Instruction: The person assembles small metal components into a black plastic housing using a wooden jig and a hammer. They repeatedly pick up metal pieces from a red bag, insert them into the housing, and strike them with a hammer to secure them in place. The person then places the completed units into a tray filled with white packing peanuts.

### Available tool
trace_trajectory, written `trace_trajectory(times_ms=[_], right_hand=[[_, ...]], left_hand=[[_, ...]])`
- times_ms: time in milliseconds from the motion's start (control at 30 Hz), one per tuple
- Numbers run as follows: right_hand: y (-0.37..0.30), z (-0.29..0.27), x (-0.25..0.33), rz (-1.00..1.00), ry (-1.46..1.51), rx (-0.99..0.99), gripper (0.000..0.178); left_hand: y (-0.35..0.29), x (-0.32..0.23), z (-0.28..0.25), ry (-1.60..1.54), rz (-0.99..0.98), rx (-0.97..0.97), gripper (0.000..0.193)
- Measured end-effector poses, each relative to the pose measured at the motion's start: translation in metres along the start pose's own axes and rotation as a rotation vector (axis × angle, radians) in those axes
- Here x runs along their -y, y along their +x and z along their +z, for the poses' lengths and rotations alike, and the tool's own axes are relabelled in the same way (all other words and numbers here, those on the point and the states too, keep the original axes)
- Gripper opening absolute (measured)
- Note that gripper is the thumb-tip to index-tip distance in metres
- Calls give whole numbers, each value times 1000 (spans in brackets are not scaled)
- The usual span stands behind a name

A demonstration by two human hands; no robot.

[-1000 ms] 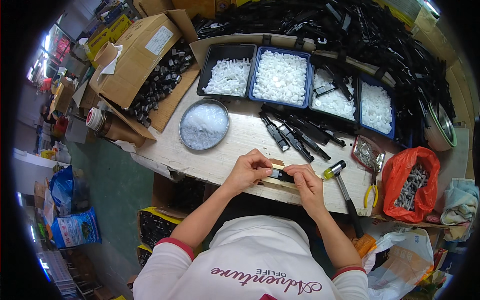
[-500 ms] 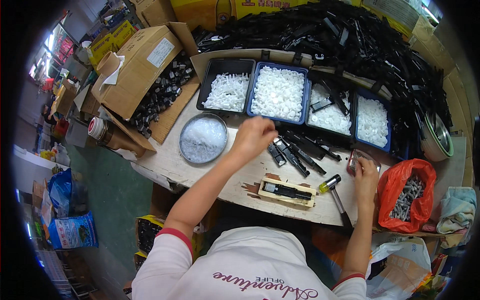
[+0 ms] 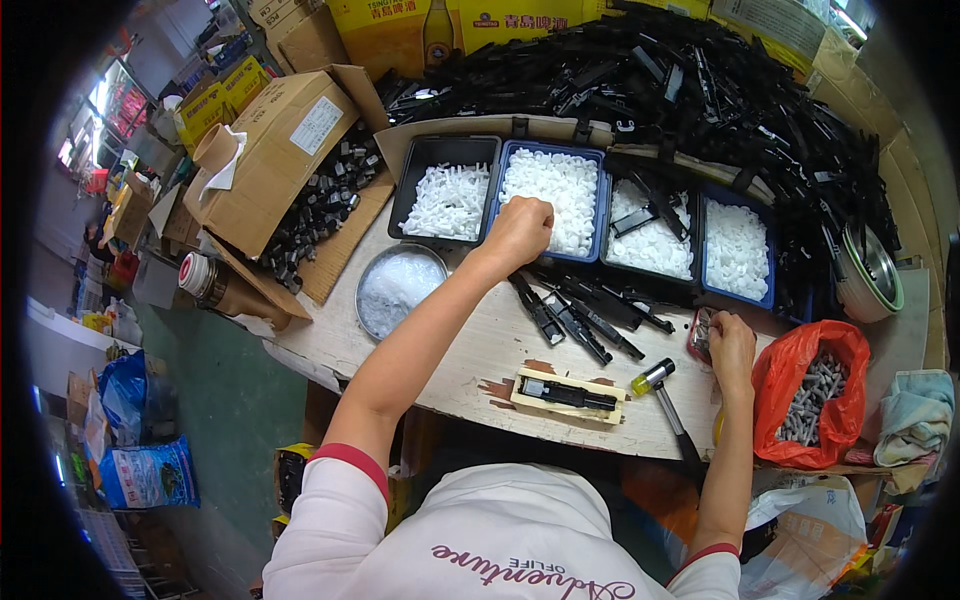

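My left hand (image 3: 520,232) is over the front of a blue bin (image 3: 600,215) heaped with small white plastic parts (image 3: 552,178). Its fingers are curled in, and their tips are hidden. At the right, the fingers of my right hand (image 3: 731,340) are bent together at a small red-rimmed box (image 3: 699,336); what they pinch, if anything, does not show. Between my arms, a black mechanism (image 3: 570,391) lies in a cream-coloured fixture (image 3: 530,404). Beside it rests a hammer (image 3: 672,415) with a yellow-and-black head. Several black assemblies (image 3: 578,328) lie behind the fixture.
A round metal pan (image 3: 362,300) holds clear, whitish material. More bins of white parts (image 3: 447,200) line the back, before a large pile of black parts (image 3: 690,80). A red bag (image 3: 768,430) of grey pieces stands right; an open carton (image 3: 270,150) stands left.
My left hand has moved up and slightly away, from above the black assemblies to the blue bin. My right hand stays at the small box. The whole view has shifted slightly.
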State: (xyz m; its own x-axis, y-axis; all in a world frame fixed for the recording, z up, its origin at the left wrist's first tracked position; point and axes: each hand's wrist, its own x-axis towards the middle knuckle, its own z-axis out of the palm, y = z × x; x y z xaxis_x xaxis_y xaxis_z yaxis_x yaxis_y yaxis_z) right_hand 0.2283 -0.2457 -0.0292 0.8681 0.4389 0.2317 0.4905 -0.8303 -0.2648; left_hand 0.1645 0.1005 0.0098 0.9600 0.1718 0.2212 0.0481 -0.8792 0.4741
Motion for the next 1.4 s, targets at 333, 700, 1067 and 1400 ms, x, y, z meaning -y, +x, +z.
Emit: trace_trajectory(times_ms=[333, 700, 1067, 1400], right_hand=[[-9, -19, 13, -41, 393, -127, 10], [-37, -27, 149, -482, 699, 6, 15], [-38, -28, 163, -610, 633, 70, 19], [-38, -22, 169, -643, 575, -23, 15]], left_hand=[[-49, -17, -25, -1321, -378, 41, 16], [-156, -59, 14, -1815, -428, 274, 13], [-163, -58, 9, -1726, -360, 285, 22], [-168, -66, 6, -1669, -365, 154, 22]])
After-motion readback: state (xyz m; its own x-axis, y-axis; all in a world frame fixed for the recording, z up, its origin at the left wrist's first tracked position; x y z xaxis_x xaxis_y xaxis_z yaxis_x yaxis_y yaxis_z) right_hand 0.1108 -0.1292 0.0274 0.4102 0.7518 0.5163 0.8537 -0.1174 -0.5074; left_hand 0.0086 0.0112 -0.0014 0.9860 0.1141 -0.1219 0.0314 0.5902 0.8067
